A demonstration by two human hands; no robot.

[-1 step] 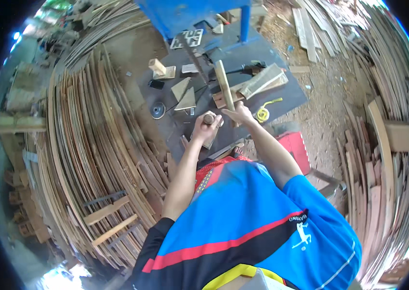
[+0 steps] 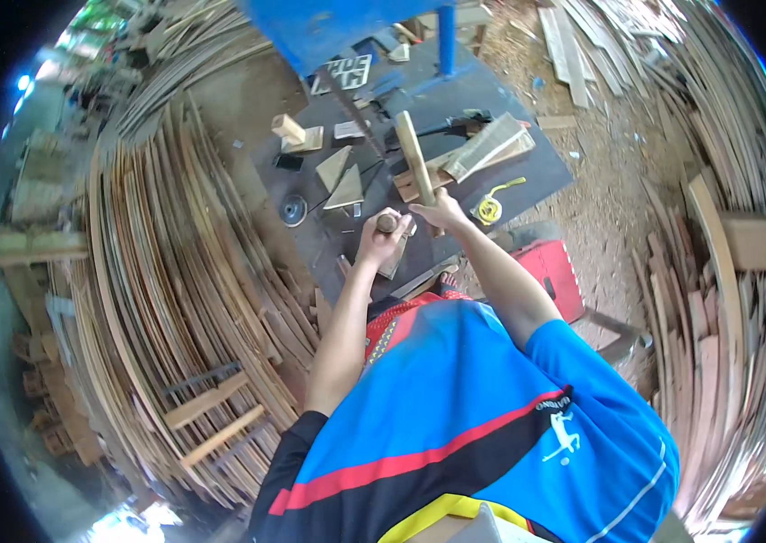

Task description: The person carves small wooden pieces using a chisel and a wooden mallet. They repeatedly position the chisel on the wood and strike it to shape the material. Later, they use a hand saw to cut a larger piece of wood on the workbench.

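My left hand (image 2: 385, 237) is closed around an upright wooden tool handle (image 2: 387, 223), its round end facing up. The tool's lower end is hidden below my fist. A small wood piece (image 2: 392, 265) sits just under that hand. My right hand (image 2: 442, 212) grips a thick wooden stick (image 2: 413, 156) near its lower end, the long part pointing away from me. The stick is close to the handle but apart from it. Beyond my right hand, boards (image 2: 490, 149) lie stacked at an angle on the dark work surface (image 2: 528, 185).
A yellow tape measure (image 2: 489, 211) lies right of my hands, a grey disc (image 2: 293, 210) to the left. Wood offcuts (image 2: 345, 188), a long metal blade (image 2: 351, 109) and a black tool (image 2: 464, 125) lie farther off. A red box (image 2: 553, 279) stands nearby. Long planks (image 2: 175, 244) flank me.
The whole view has shifted slightly to the left. Both hands keep their grips, and the stick and handle stay in nearly the same place.
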